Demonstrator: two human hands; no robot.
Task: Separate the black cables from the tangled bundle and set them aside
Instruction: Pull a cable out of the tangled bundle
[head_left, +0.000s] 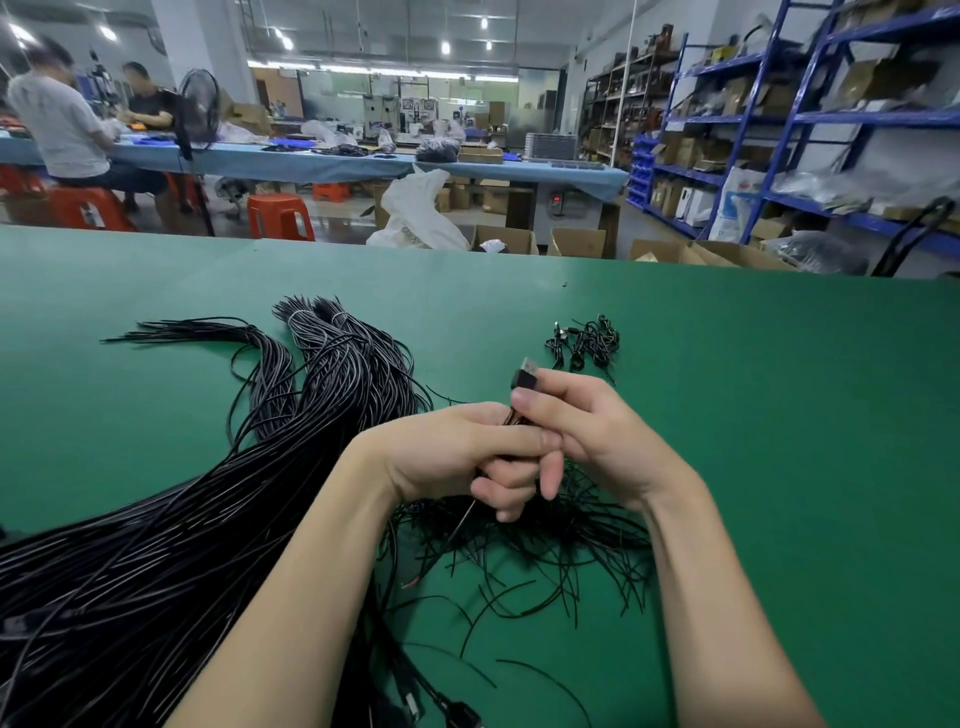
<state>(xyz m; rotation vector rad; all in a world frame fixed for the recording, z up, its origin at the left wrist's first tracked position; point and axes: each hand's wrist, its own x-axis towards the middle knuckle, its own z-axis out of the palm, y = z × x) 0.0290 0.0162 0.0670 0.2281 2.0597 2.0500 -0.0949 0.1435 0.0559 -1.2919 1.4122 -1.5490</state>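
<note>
A large bundle of long black cables (171, 525) spreads across the left half of the green table (779, 415), its far ends tied with pale bands. My two hands meet over the table's middle. My right hand (592, 436) pinches a black USB plug (525, 378) between thumb and fingers, its metal tip pointing up and away. My left hand (457, 457) grips the cable just below that plug, fingers curled round it. Loose short black cable ends (545, 561) lie tangled under both hands. A small coiled heap of black cables (584, 343) sits apart, beyond my right hand.
The green table's far edge runs across the middle of the view. Past it are cardboard boxes (506, 240), orange stools (280, 215), a long blue workbench (322, 163) with two seated people at the left, and blue shelving (810, 130) on the right.
</note>
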